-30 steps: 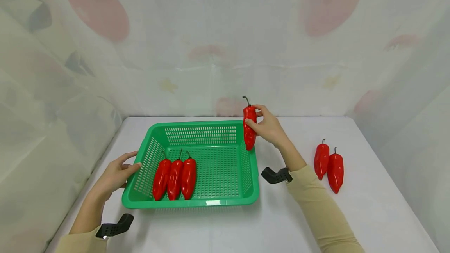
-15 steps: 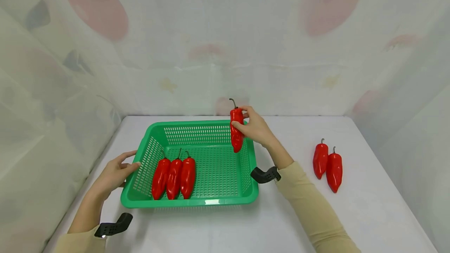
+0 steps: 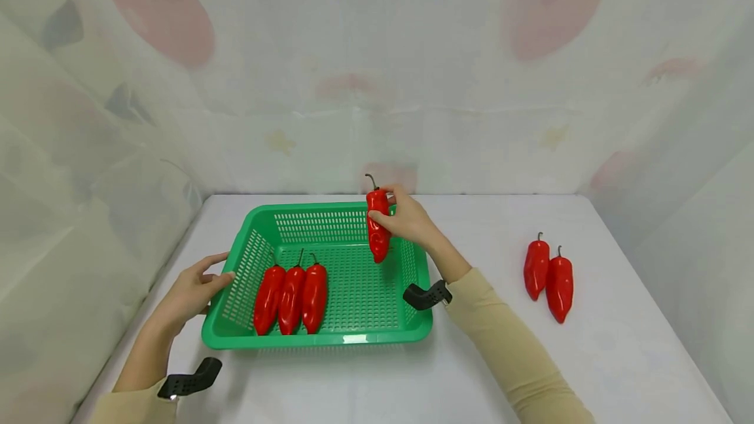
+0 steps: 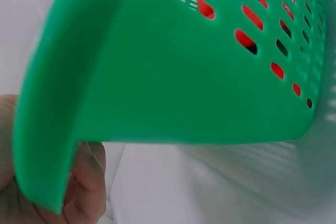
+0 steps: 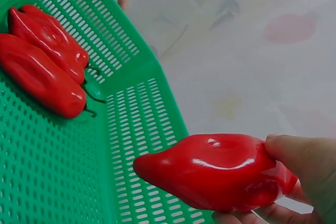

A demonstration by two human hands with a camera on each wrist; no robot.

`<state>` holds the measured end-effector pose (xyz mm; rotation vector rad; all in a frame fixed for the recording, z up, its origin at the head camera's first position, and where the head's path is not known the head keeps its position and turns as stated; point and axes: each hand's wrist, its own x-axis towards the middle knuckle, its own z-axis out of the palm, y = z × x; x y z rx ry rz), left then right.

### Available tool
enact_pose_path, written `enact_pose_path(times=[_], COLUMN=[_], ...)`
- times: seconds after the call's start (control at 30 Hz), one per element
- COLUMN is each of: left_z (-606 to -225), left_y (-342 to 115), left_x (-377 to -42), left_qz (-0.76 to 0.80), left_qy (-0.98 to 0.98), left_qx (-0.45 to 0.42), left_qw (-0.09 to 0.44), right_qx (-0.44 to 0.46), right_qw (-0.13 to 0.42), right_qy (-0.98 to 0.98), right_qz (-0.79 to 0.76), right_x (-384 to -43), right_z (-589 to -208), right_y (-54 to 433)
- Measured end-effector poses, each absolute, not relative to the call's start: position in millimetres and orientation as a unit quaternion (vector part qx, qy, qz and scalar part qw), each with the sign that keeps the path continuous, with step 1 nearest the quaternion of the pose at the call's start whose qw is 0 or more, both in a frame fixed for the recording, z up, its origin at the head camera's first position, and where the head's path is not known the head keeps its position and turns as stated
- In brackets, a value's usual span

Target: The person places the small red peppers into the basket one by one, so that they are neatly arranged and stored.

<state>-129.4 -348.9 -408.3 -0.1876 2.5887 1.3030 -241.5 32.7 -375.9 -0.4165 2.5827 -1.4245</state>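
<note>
In the head view my right hand (image 3: 412,220) pinches a red pepper (image 3: 379,237) between thumb and fingers, stem up and tip down. It hangs over the right back part of a green plastic basket (image 3: 294,341), apart from its floor. Side by side in the basket's left half lie three red peppers (image 3: 315,300), stems to the back. My left hand (image 3: 193,288) grips the basket's left rim, thumb on top; in the left wrist view its curled fingers (image 4: 86,182) show below the rim (image 4: 44,145). The right wrist view shows the held pepper (image 5: 215,171) close up.
Two more red peppers (image 3: 536,270) lie close together on the white table (image 3: 489,371), to the right of the basket. A printed pale curtain (image 3: 459,84) hangs behind the table and along its sides.
My right hand has carried the pepper leftward, from above the basket's right rim to over its inside, and slightly lower. The left hand and the other peppers stay put.
</note>
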Motion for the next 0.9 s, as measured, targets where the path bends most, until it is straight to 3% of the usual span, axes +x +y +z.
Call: enact_pose_path(times=[0.9], left_z=[-409.7], left_y=[-349.4], left_x=[-129.4], left_qz=[0.443], left_qy=[0.888], left_qx=[-0.058], left_qw=[0.112], right_qx=[-0.144], right_qw=[0.194], right_qy=[0.839], right_qz=[-0.488], right_x=[-243.2], right_z=[-406.3], right_y=[-10.1])
